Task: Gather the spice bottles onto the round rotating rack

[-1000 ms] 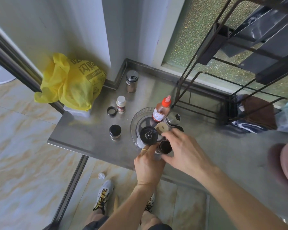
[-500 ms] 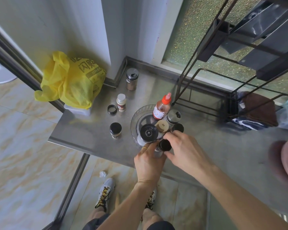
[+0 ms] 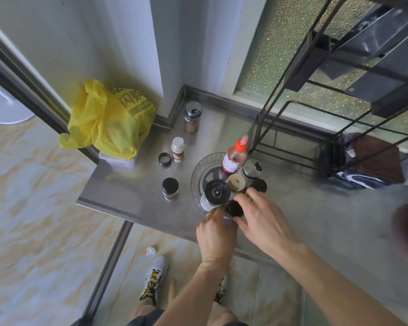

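Spice bottles on rack: a red-capped sauce bottle (image 3: 234,158), a steel-lidded shaker (image 3: 251,170), a tan-lidded jar (image 3: 236,182), a black-lidded jar (image 3: 259,185) and a wide black-topped grinder (image 3: 216,192) stand close together on the round rotating rack (image 3: 199,171).
Rack place: on the steel counter (image 3: 127,184), beside the foot of a dark wire shelf (image 3: 304,128).
Held bottle: a small black-capped bottle (image 3: 234,208) sits at the rack's near edge (whether on the rack or the counter cannot be told, the hands cover its base).
Left hand (image 3: 216,232): fingers wrapped round the body of that bottle; a ring shows on one finger.
Right hand (image 3: 260,216): fingertips pinched on the bottle's black cap from above and the right.
Bottles off the rack: a black-lidded jar (image 3: 170,188) just left of the rack, a white-capped bottle (image 3: 177,149) behind it, a tall steel-lidded shaker (image 3: 192,116) by the wall corner.
Loose piece: a black ring (image 3: 164,158) lies beside the white-capped bottle.
Counter's left end: a yellow plastic bag (image 3: 108,118) rests over a white box.
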`<state>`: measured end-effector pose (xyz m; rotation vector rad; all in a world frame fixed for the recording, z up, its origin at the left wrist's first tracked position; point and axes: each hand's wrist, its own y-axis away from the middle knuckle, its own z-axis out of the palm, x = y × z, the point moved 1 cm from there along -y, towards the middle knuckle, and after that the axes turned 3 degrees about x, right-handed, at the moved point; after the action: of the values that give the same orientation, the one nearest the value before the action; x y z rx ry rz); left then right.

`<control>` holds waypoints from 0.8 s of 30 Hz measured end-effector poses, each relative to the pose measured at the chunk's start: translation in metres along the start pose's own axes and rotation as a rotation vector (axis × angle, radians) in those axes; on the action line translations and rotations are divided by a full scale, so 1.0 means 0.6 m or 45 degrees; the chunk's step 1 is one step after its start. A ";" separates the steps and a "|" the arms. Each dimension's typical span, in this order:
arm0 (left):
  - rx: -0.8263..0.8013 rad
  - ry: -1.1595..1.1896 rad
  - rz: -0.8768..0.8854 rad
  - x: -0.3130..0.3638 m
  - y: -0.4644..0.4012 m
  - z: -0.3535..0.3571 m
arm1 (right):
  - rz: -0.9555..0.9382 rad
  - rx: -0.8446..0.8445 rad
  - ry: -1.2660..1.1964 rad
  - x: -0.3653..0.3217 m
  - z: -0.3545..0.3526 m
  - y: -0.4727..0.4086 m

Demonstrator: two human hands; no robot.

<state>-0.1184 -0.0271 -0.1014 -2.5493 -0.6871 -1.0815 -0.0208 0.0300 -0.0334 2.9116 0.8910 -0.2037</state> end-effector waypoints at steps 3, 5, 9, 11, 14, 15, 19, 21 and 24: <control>-0.108 -0.049 0.016 -0.007 0.005 0.000 | 0.008 0.012 -0.002 -0.007 0.003 -0.005; -0.147 -0.066 0.039 -0.019 0.009 -0.010 | 0.019 0.014 -0.007 -0.007 0.003 -0.008; -0.100 0.028 -0.055 -0.060 0.017 -0.058 | 0.055 -0.033 -0.028 -0.003 0.001 -0.006; 0.014 0.053 -0.132 -0.085 0.010 -0.089 | 0.097 -0.047 -0.045 -0.004 -0.009 -0.006; 0.272 0.154 -0.238 -0.122 -0.033 -0.136 | 0.136 0.045 -0.163 -0.016 -0.038 -0.020; 0.315 0.172 -0.269 -0.134 -0.051 -0.143 | 0.145 0.099 -0.216 -0.023 -0.046 -0.031; 0.140 0.144 -0.243 -0.160 -0.109 -0.135 | 0.024 0.193 -0.377 -0.083 -0.058 -0.097; 0.056 0.121 -0.207 -0.169 -0.120 -0.125 | -0.118 0.125 -0.352 -0.128 -0.041 -0.134; 0.019 0.076 -0.131 -0.177 -0.134 -0.122 | -0.251 0.010 -0.244 -0.178 -0.001 -0.178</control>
<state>-0.2689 -0.0241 -0.1237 -2.4823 -0.8155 -1.1756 -0.1682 0.0596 -0.0214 2.7492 1.1428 -0.4913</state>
